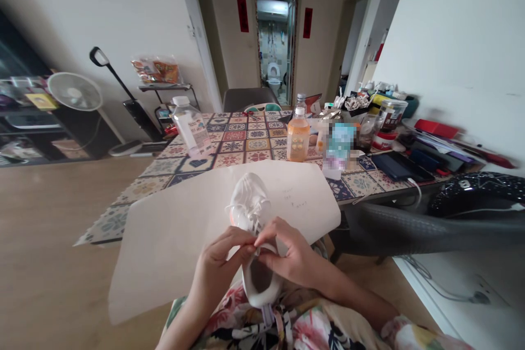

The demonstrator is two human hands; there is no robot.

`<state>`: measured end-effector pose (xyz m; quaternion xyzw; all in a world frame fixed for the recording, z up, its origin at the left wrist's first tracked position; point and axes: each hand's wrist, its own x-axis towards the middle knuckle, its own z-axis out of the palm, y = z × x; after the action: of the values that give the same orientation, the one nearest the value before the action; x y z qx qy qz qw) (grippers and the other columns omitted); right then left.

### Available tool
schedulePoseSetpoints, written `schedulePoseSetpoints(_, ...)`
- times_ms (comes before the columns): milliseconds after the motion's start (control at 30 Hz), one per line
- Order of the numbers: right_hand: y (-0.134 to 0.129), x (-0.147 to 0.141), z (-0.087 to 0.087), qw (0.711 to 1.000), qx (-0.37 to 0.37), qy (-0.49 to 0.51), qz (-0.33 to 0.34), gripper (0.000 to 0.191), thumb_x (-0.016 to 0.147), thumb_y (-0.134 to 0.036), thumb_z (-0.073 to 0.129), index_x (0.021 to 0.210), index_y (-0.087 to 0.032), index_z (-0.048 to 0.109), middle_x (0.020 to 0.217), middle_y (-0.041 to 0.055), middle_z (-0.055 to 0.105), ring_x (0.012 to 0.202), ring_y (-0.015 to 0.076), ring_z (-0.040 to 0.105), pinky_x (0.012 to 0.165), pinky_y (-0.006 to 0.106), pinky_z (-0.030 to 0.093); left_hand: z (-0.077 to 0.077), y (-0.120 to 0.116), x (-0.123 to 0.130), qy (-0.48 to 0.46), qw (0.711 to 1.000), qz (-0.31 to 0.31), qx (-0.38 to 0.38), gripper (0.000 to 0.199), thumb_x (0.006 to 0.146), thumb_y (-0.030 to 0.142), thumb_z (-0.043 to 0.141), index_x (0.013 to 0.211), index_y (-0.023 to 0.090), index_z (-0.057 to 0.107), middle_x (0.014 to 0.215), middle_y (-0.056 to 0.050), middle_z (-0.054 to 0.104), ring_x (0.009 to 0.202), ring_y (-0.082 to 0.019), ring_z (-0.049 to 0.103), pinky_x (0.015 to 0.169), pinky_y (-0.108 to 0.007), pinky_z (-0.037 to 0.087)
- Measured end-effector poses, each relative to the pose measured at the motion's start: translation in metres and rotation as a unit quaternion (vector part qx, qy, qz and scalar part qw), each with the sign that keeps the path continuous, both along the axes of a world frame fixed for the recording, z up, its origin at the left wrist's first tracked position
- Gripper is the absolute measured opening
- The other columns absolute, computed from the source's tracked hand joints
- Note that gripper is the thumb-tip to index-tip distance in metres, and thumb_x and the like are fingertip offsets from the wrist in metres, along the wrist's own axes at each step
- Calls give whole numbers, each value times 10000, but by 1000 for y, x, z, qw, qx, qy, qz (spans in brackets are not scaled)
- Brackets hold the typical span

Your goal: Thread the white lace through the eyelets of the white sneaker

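A white lace-up shoe (250,199) lies on a large white sheet (172,229), its toe pointing away from me and its heel near my lap. My left hand (225,249) pinches at the top of the laces, thumb and fingertips together. Opposite it, my right hand (287,249) has its fingertips meeting the left ones over the shoe's tongue, with the thumb at the opening's edge. The lace ends between the fingers are mostly hidden. Loose lace loops show farther up the shoe.
Beyond the sheet, the patterned tablecloth (233,145) bears a clear bottle (192,128) at left and an orange-liquid bottle (298,139) near the middle. A dark tablet (402,167), jars and stacked papers crowd the right side. A dark chair (410,224) stands at right.
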<state>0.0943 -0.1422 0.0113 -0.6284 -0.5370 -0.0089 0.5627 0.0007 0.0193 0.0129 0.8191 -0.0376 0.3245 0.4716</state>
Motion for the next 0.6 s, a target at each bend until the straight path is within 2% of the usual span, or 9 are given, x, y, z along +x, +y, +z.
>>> schedulePoseSetpoints(133, 2, -1, 0, 991, 46, -124, -34, 20, 954, -226, 593, 951, -217, 611, 854, 39, 642, 837, 190, 586, 786, 318, 472, 3, -1, 0, 25, 1000, -9, 6, 161, 833, 225, 614, 756, 207, 754, 711, -36, 711, 649, -170, 644, 621, -260, 523)
schedulePoseSetpoints(300, -2, -3, 4, 989, 45, -137, -44, 87, 978, -222, 529, 976, -203, 613, 936, 83, 637, 873, 191, 605, 779, 312, 512, 3, 2, 3, 32, 999, -25, -8, 168, 821, 195, 601, 761, 208, 757, 732, -42, 725, 684, -176, 665, 629, -254, 528)
schedulePoseSetpoints(433, -4, 3, 11, 981, 75, -179, 20, 113, 963, -253, 584, 853, -232, 603, 886, 48, 688, 903, 194, 621, 873, 372, 477, -5, 6, 7, 50, 996, 23, -70, 87, 766, 222, 653, 721, 208, 726, 678, -17, 712, 640, -172, 647, 625, -270, 524)
schedulePoseSetpoints(600, -7, 10, 16, 973, 36, -201, 106, 180, 904, -260, 690, 755, -239, 591, 751, -21, 713, 862, 176, 643, 888, 389, 435, -20, 12, 16, 60, 987, 104, -106, 94, 693, 288, 706, 715, 198, 687, 679, -5, 710, 675, -180, 654, 662, -288, 523)
